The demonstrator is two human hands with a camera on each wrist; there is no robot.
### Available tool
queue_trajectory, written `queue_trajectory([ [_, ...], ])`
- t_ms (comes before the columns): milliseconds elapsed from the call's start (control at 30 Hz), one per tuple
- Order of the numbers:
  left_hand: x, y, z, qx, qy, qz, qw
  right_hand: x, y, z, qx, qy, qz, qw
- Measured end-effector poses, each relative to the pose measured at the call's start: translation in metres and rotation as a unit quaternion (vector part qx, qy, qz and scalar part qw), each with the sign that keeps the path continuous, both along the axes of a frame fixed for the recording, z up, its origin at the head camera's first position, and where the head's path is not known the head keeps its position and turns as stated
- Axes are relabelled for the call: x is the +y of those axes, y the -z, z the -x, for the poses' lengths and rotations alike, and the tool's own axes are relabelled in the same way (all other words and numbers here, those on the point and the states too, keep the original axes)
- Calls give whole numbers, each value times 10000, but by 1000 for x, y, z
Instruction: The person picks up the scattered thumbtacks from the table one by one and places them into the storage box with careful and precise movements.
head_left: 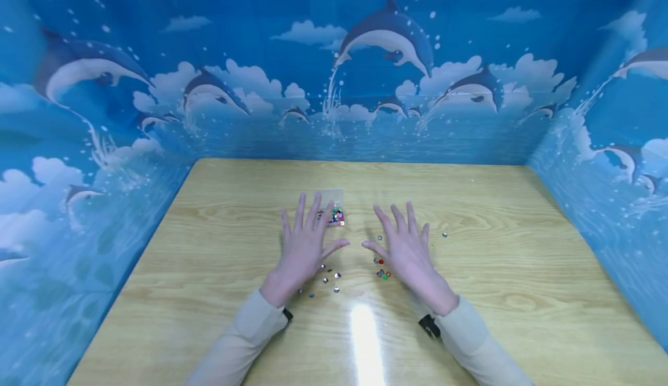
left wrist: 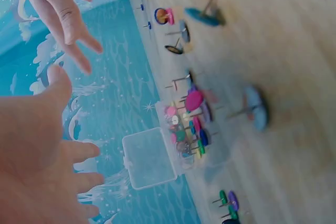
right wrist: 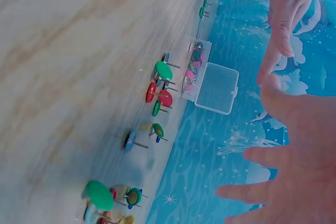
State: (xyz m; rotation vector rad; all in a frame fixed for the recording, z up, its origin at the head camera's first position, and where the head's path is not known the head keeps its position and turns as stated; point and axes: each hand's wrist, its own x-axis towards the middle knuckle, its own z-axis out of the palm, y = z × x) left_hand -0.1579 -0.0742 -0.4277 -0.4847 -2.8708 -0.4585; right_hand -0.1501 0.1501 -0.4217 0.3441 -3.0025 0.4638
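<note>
Both hands hover over the table, palms down and fingers spread, holding nothing. My left hand (head_left: 302,251) is above the left scatter of thumbtacks (head_left: 336,275), and its fingers partly cover a small clear plastic box (head_left: 341,222). That box's hinged lid (left wrist: 149,158) stands open, and colourful thumbtacks (left wrist: 194,100) fill its tray. To the right, my right hand (head_left: 411,254) is beside another scatter of thumbtacks (head_left: 384,276) in green, red and silver. In the right wrist view, several loose thumbtacks (right wrist: 100,195) lie with their pins showing.
A light wood-grain table (head_left: 501,270) lies under everything. Blue dolphin-print cloth (head_left: 292,137) walls it at the back and both sides. One lone thumbtack (head_left: 445,235) sits right of my right hand. Bright glare (head_left: 367,339) marks the table's near middle.
</note>
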Motion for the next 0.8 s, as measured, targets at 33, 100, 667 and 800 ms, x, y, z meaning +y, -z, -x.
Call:
queue_trajectory([
  [33, -1, -2, 2, 73, 12, -76, 9999, 1, 0, 1, 101, -59, 66, 9999],
  [100, -3, -6, 6, 196, 18, -226, 9996, 1, -3, 4, 274, -164, 201, 9993],
  [667, -26, -21, 45, -1399, -605, -1411, 9782, -33, -19, 60, -902, -92, 1388, 9862],
  [800, -29, -14, 52, -1958, -688, -1648, 9642, -41, -12, 76, -1463, -253, 1635, 9753],
])
